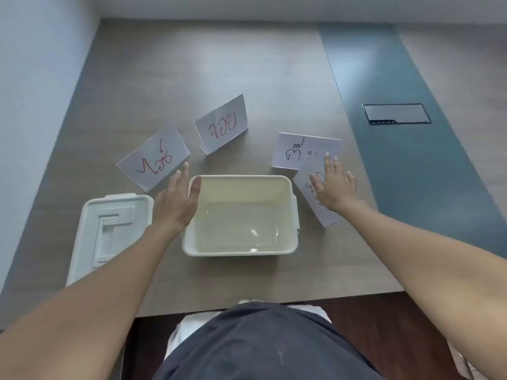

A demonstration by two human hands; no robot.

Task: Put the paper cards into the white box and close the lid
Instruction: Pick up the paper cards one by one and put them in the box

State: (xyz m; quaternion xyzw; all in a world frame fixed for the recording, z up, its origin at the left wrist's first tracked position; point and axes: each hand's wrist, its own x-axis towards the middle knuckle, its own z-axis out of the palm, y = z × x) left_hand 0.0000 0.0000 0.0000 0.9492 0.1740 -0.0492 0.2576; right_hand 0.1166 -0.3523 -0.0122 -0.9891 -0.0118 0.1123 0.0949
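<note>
An open white box [285,185] stands on the table in front of me, with nothing inside. Its lid [109,229] lies flat to the left. Several folded paper cards with handwriting stand around the box: one with red writing at the left [149,156], one with red writing behind the box [222,124], one with black writing at the right [301,150], and one right of the box [315,198]. My left hand [178,198] hovers open at the box's left rim, fingertips near the left card. My right hand [333,185] lies spread on the card right of the box.
The wooden table has a dark blue strip on the right with a black cable hatch [396,113]. A wall runs along the left. The table's near edge is just in front of my body.
</note>
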